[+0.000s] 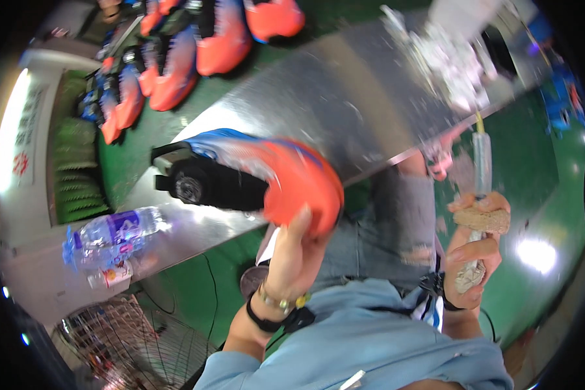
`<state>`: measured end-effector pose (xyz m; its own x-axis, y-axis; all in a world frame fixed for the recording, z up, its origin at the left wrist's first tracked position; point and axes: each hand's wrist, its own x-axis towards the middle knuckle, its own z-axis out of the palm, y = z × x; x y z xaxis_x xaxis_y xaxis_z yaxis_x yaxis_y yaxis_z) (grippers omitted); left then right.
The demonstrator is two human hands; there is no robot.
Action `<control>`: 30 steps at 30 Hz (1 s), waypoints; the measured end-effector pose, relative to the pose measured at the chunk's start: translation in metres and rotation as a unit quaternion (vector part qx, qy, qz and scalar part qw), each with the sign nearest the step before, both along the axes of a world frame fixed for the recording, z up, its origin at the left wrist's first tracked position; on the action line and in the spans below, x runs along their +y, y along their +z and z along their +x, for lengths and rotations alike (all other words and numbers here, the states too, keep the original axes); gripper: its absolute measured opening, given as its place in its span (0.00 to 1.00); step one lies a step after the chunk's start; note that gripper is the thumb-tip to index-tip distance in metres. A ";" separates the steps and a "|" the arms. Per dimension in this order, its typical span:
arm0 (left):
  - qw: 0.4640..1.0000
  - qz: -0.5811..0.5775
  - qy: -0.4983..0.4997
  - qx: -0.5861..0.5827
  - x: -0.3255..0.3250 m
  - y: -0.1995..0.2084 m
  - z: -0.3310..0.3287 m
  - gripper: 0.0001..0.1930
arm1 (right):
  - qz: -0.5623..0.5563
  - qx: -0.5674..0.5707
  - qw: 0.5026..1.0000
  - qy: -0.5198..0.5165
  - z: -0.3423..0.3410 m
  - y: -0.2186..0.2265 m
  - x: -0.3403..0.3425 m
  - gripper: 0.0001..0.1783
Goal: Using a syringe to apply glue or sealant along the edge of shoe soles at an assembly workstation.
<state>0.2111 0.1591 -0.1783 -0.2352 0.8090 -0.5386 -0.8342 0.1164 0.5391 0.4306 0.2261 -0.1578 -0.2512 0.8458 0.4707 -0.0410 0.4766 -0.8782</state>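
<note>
My left hand (292,257) is closed on the front part of an orange and blue shoe (305,185). The shoe is tilted over the near edge of the metal table, its black collar facing left; its toe is blurred by motion. Off to the right, my right hand (476,250) grips a clear syringe-like tube (482,162) with a thin yellow tip pointing up and away. A tan, rough-looking pad (481,221) lies across those fingers. Something whitish and crumpled (469,276) sits against the palm; its kind is unclear.
Several similar shoes (175,81) stand beyond the metal table (292,91). A large clear bottle (117,234) lies at left beside a small white-labelled container (110,275). Crumpled white material (455,65) is piled at far right, a pink object (439,159) at the edge. Lower left is a wire basket (136,344).
</note>
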 end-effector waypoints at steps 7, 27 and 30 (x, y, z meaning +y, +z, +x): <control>0.983 -0.032 0.145 0.106 -0.022 0.023 -0.119 0.20 | 0.022 0.030 0.998 -0.041 -0.026 -0.015 0.050 0.28; 0.614 -0.214 0.534 0.540 0.095 -0.005 -0.491 0.27 | 0.148 -0.118 0.981 -0.048 -0.059 -0.065 0.123 0.20; 0.454 -0.085 0.313 0.830 0.111 -0.013 -0.416 0.28 | 0.134 -0.122 0.982 -0.041 -0.070 -0.058 0.128 0.19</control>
